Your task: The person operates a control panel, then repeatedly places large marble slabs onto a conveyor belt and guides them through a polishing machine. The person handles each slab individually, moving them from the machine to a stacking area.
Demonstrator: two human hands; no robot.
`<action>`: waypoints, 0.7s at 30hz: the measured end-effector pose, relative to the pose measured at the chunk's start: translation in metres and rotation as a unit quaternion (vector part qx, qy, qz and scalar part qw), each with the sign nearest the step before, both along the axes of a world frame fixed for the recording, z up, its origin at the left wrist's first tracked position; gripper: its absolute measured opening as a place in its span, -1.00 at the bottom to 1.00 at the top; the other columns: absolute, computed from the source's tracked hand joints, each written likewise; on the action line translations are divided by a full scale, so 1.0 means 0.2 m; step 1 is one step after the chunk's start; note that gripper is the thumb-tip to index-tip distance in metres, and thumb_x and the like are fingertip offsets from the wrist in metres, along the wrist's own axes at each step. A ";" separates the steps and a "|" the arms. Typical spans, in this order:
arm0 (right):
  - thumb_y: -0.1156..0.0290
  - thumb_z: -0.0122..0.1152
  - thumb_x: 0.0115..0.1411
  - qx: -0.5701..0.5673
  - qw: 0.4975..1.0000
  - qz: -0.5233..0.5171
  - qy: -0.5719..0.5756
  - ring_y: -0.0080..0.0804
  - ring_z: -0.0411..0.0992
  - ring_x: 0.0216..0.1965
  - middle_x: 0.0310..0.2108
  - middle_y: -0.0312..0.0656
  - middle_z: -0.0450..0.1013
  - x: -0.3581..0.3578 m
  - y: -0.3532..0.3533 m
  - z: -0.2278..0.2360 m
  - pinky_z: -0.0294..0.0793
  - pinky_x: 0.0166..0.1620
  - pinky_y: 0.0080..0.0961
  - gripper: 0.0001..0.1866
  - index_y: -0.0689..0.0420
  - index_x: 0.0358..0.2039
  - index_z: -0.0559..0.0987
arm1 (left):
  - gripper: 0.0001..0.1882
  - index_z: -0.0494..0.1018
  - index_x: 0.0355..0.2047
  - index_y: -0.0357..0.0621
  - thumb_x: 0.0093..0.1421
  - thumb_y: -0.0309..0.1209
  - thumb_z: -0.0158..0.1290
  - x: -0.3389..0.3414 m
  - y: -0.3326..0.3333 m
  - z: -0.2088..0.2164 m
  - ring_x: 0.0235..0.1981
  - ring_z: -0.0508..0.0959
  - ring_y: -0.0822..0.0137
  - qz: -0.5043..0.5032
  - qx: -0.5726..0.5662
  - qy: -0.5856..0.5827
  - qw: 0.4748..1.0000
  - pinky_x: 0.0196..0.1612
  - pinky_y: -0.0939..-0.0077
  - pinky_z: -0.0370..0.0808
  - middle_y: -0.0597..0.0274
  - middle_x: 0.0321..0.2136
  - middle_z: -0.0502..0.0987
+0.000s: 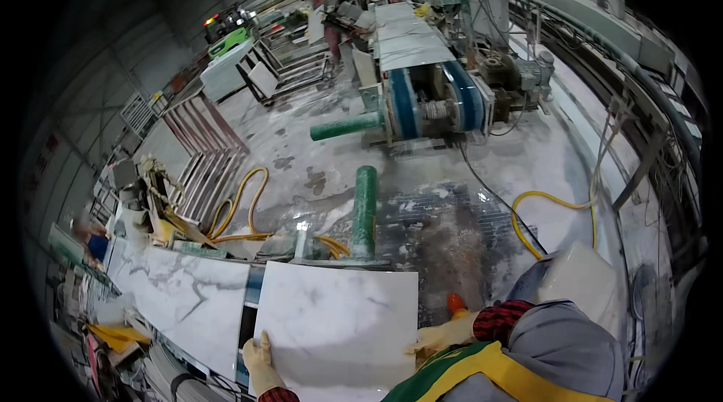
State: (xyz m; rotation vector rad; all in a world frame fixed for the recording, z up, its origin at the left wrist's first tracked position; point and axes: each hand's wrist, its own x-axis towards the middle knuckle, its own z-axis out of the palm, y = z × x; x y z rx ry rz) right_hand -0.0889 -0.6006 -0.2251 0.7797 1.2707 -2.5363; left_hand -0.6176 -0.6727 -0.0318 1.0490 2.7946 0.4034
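Observation:
A square white marble-look slab [339, 312] with faint grey veining lies in front of me at the lower middle. My left hand [260, 364], in a pale glove, grips its left edge with the thumb on top. At the opposite edge, my right hand [440, 334], gloved too, holds the slab's right side; its fingertips are partly hidden. Left of this slab, across a narrow gap, a second marble slab [184, 300] with bolder grey veins rests on the blue-framed conveyor. A small orange object [456, 303] shows just beyond my right hand.
A green post [365, 210] rises behind the slab. Ahead stands another conveyor [433, 105] with blue belts. Yellow hoses [241, 202] lie on the wet floor, with another hose [546, 195] at right. Metal racks [199, 176] stand left; a person [327, 22] is farther back.

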 end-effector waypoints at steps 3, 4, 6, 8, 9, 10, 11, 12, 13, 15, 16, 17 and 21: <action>0.18 0.34 0.55 0.118 0.992 0.040 -0.016 -0.18 0.65 -0.08 0.11 -0.09 0.69 -0.05 0.04 -0.17 0.73 -0.01 -0.13 -0.56 0.20 0.27 0.65 | -0.02 0.63 0.18 -0.47 0.28 0.37 0.23 -0.05 0.13 0.01 0.20 0.66 -0.26 -0.010 -0.001 -0.011 1.000 0.31 -0.01 0.55 -0.39 0.11 0.68; 0.16 0.33 0.55 0.112 0.993 0.005 -0.032 -0.17 0.65 -0.09 0.09 -0.09 0.70 -0.08 0.02 -0.24 0.72 0.00 -0.13 -0.56 0.19 0.27 0.65 | -0.02 0.63 0.17 -0.47 0.28 0.37 0.22 -0.04 0.16 0.03 0.19 0.67 -0.25 -0.018 -0.011 -0.032 0.999 0.30 -0.01 0.56 -0.39 0.10 0.69; 0.14 0.34 0.54 -0.018 0.997 -0.075 -0.032 -0.17 0.66 -0.10 0.05 -0.10 0.71 -0.10 -0.04 -0.21 0.71 0.00 -0.12 -0.55 0.17 0.27 0.66 | -0.04 0.64 0.16 -0.47 0.28 0.36 0.23 0.01 0.17 0.13 0.17 0.68 -0.25 -0.010 -0.033 -0.053 0.998 0.27 -0.01 0.58 -0.38 0.08 0.70; 0.12 0.34 0.54 -0.163 0.980 -0.107 -0.029 -0.20 0.66 -0.07 0.04 -0.11 0.71 -0.08 -0.09 -0.04 0.70 0.04 -0.17 -0.52 0.14 0.30 0.63 | -0.05 0.64 0.14 -0.47 0.28 0.34 0.24 0.15 0.14 0.39 0.15 0.69 -0.24 0.021 -0.056 -0.054 0.997 0.23 0.00 0.60 -0.37 0.06 0.71; 0.11 0.33 0.54 -0.208 0.973 -0.090 -0.029 -0.22 0.65 -0.04 0.06 -0.11 0.71 -0.11 -0.10 0.09 0.69 0.08 -0.22 -0.50 0.13 0.34 0.60 | -0.16 0.70 -0.07 -0.39 0.26 0.33 0.30 0.04 0.01 0.37 -0.11 0.77 -0.11 0.009 0.004 0.036 0.999 0.00 -0.02 0.62 -0.28 -0.14 0.76; 0.12 0.30 0.57 -0.203 0.977 -0.058 -0.042 -0.25 0.65 0.02 0.13 -0.10 0.68 -0.08 -0.06 0.17 0.69 0.15 -0.31 -0.46 0.12 0.41 0.53 | -0.17 0.70 -0.06 -0.40 0.25 0.31 0.33 0.06 0.01 0.45 -0.09 0.77 -0.11 -0.003 0.028 0.062 0.998 0.01 -0.01 0.62 -0.28 -0.14 0.76; 0.12 0.27 0.59 -0.198 0.978 -0.028 -0.058 -0.28 0.65 0.08 0.19 -0.08 0.66 -0.05 -0.02 0.21 0.69 0.23 -0.41 -0.42 0.12 0.48 0.46 | -0.17 0.70 -0.05 -0.42 0.24 0.30 0.35 0.18 0.03 0.59 -0.08 0.77 -0.10 -0.016 0.050 0.086 0.995 0.02 -0.01 0.62 -0.28 -0.14 0.76; 0.15 0.30 0.57 -0.033 0.999 0.029 -0.011 -0.29 0.64 0.08 0.20 -0.09 0.65 -0.02 0.01 0.21 0.70 0.19 -0.39 -0.41 0.12 0.48 0.47 | -0.17 0.70 -0.04 -0.43 0.23 0.28 0.37 0.31 0.04 0.73 -0.07 0.77 -0.10 -0.031 0.072 0.107 0.991 0.03 0.00 0.63 -0.28 -0.14 0.77; 0.17 0.31 0.56 0.024 0.998 0.055 -0.002 -0.29 0.64 0.08 0.20 -0.09 0.65 0.00 0.04 0.21 0.69 0.19 -0.38 -0.43 0.12 0.46 0.48 | -0.17 0.68 0.04 -0.48 0.19 0.18 0.46 0.42 0.05 0.85 -0.05 0.77 -0.08 -0.018 0.120 0.076 0.990 0.05 0.08 0.64 -0.27 -0.12 0.77; 0.23 0.34 0.53 0.038 0.998 0.054 -0.024 -0.28 0.64 0.08 0.19 -0.08 0.65 0.03 0.13 0.25 0.67 0.19 -0.35 -0.46 0.13 0.42 0.51 | -0.22 0.67 0.00 -0.49 0.17 0.10 0.50 0.70 0.07 1.16 -0.15 0.75 0.02 0.021 0.132 0.057 0.989 -0.04 0.15 0.63 -0.20 -0.19 0.77; 0.25 0.35 0.51 0.034 0.998 0.037 -0.036 -0.28 0.64 0.08 0.18 -0.08 0.65 0.06 0.18 0.29 0.66 0.19 -0.34 -0.47 0.13 0.40 0.53 | -0.25 0.67 -0.03 -0.49 0.17 0.07 0.51 0.79 0.08 1.28 -0.21 0.73 0.06 0.042 0.138 0.049 0.988 -0.08 0.19 0.63 -0.17 -0.22 0.77; 0.28 0.36 0.50 0.031 0.998 0.007 -0.045 -0.28 0.64 0.08 0.18 -0.08 0.65 0.09 0.26 0.34 0.65 0.20 -0.32 -0.49 0.14 0.38 0.54 | -0.29 0.66 -0.08 -0.49 0.16 0.03 0.52 0.80 0.09 1.35 -0.31 0.66 0.16 0.030 0.129 0.034 0.991 -0.18 0.24 0.59 -0.06 -0.30 0.73; 0.39 0.40 0.45 0.069 0.988 -0.127 -0.052 -0.27 0.63 0.07 0.16 -0.08 0.65 0.21 0.64 0.62 0.62 0.20 -0.27 -0.54 0.16 0.31 0.60 | -0.47 0.63 -0.24 -0.33 0.16 -0.07 0.55 0.90 0.14 1.32 -0.49 0.47 0.44 -0.001 0.347 -0.097 0.933 -0.38 0.42 0.46 0.27 -0.47 0.62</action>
